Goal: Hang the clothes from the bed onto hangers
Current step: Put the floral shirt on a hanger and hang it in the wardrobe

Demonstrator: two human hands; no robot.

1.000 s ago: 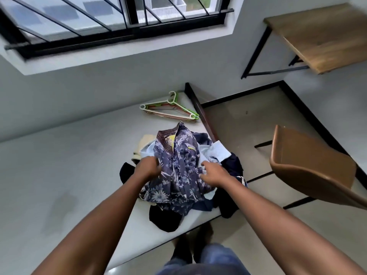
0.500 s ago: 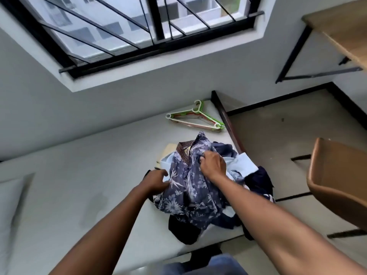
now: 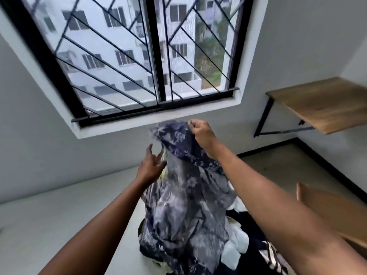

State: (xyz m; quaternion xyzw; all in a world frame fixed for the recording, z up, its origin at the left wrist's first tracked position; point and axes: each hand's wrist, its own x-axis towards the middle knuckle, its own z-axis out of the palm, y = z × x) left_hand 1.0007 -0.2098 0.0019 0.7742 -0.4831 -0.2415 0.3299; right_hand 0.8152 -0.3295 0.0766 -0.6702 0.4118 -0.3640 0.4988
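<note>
Pinched between thumb and curled fingers, the top edge of the blue floral shirt [image 3: 184, 205] is held by the right hand [image 3: 201, 133], raised in front of the wall just under the window [image 3: 139, 56] sill. From that grip the shirt hangs as a long bunched column, its long axis running nearly straight down the view, top end toward the window and bottom end resting on the pile of clothes [image 3: 237, 242] at the near edge of the bed [image 3: 69, 215]. A darker printed face folds over at the top, while the paler inside of the cloth faces the camera lower down. The left hand [image 3: 151, 168] is open beside the shirt's left edge, fingers spread and fairly straight; motion blur hides whether the fingertips touch the cloth. White and dark garments of the pile show to the right of the shirt, partly under the right forearm. Left of the shirt the pale bed surface runs broad and bare back to the wall. On the right, bare floor [image 3: 278, 169] lies beyond the bed's edge, with a wooden wall-mounted desk [image 3: 321, 104] above it and a brown chair [image 3: 333, 211] close by the right forearm.
</note>
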